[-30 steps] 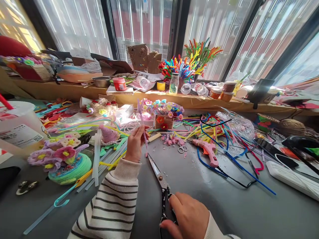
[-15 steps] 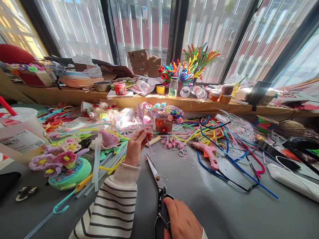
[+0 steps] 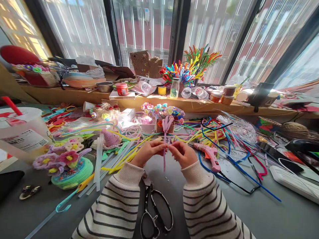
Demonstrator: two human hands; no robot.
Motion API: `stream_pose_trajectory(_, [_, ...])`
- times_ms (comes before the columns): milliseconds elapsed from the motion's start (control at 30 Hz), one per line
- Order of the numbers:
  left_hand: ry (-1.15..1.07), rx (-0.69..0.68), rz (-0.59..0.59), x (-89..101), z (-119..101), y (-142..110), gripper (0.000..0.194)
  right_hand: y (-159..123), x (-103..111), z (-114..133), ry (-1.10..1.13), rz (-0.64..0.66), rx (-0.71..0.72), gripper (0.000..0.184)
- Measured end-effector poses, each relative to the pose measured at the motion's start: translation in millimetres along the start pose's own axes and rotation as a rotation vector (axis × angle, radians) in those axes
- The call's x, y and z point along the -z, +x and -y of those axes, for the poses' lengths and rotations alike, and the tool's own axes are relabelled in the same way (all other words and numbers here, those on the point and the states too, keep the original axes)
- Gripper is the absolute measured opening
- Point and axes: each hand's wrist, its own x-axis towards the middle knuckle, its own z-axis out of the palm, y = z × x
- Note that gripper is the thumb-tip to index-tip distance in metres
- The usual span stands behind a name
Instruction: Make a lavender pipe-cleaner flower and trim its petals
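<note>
A pale purple pipe-cleaner piece (image 3: 166, 126), bundled with several loops at the top and a stem hanging down, stands upright between my two hands. My left hand (image 3: 150, 151) pinches its stem between thumb and fingertips. Close against it on the right, my right hand (image 3: 183, 153) has its thumb and fingertips pressed together at the same stem; whether it grips the stem itself or a small bit beside it, I cannot make out. Black-handled scissors (image 3: 157, 212) lie on the grey table below my hands, their blades partly hidden by my left wrist and sleeve.
Right of my hands lies a pink glue gun (image 3: 208, 155) with a black cord. Clear glue sticks (image 3: 99, 161) and a green base with fuzzy flowers (image 3: 72, 172) are on the left. A drink cup (image 3: 23, 134) stands far left; loose pipe cleaners (image 3: 214, 132) spread behind.
My right hand has let go of the scissors, which now lie on the table, and has come up to the purple piece. My left hand has shifted right and lower with it.
</note>
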Motion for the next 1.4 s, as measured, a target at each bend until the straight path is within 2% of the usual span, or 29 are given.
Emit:
stream_pose_trajectory(33, [0.042, 0.021, 0.049, -0.9, -0.2, -0.6, 0.021, 10.4, -0.6, -5.3, 0.106, -0.061, -0.012, 0.031])
stream_pose_trajectory(133, [0.131, 0.093, 0.189, -1.8, 0.8, -1.5, 0.023, 26.9, -6.1, -20.1, 0.362, -0.131, -0.049, 0.032])
stream_pose_trajectory(233, [0.182, 0.141, 0.299, -1.3, 3.4, -1.9, 0.023, 26.6, -9.7, -28.1, 0.398, -0.115, -0.029, 0.027])
stream_pose_trajectory(333, [0.186, 0.152, 0.345, -1.3, 5.1, -2.3, 0.022, 22.3, -8.8, -29.4, 0.410, -0.087, -0.042, 0.026])
stream_pose_trajectory(400, [0.145, 0.146, 0.298, -1.7, 5.4, -1.9, 0.021, 20.6, -7.4, -28.2, 0.419, -0.058, -0.064, 0.026])
stream_pose_trajectory(533, [0.012, 0.023, 0.031, -2.3, 4.7, 1.1, 0.025, 18.1, -6.8, -23.6, 0.420, 0.022, -0.076, 0.025])
stream_pose_trajectory(600, [-0.048, -0.053, -0.061, -2.1, 4.4, 3.0, 0.024, 16.6, -7.7, -21.5, 0.398, 0.072, -0.069, 0.025])
stream_pose_trajectory(700, [-0.094, -0.089, -0.102, -1.6, 4.6, 5.8, 0.022, 15.3, -9.0, -20.8, 0.364, 0.126, -0.078, 0.026])
stream_pose_trajectory(800, [-0.110, -0.089, -0.137, -1.9, 5.0, 10.1, 0.022, 15.9, -8.1, -23.7, 0.414, 0.068, -0.105, 0.028])
stream_pose_trajectory(867, [-0.103, -0.058, -0.137, -3.6, 5.2, 13.9, 0.023, 16.7, -5.8, -26.0, 0.455, -0.029, -0.104, 0.028])
stream_pose_trajectory(967, [-0.053, 0.048, -0.032, -9.3, 5.4, 19.1, 0.026, 17.6, -1.3, -27.8, 0.456, -0.119, -0.078, 0.023])
stream_pose_trajectory(1033, [-0.028, 0.057, 0.022, -13.5, 5.3, 20.4, 0.028, 17.9, 0.7, -27.7, 0.454, -0.141, -0.083, 0.022])
stream_pose_trajectory(1167, [-0.038, 0.051, 0.024, -17.0, 4.6, 15.7, 0.030, 18.5, 0.6, -27.0, 0.436, -0.161, -0.127, 0.024])
stream_pose_trajectory(1300, [-0.049, 0.068, 0.073, -15.0, 5.5, 9.7, 0.035, 18.2, -1.4, -27.4, 0.381, -0.199, -0.085, 0.023])
stream_pose_trajectory(1400, [-0.075, 0.088, 0.036, -13.6, 7.8, 9.3, 0.033, 17.8, -1.9, -29.0, 0.368, -0.176, -0.089, 0.024])
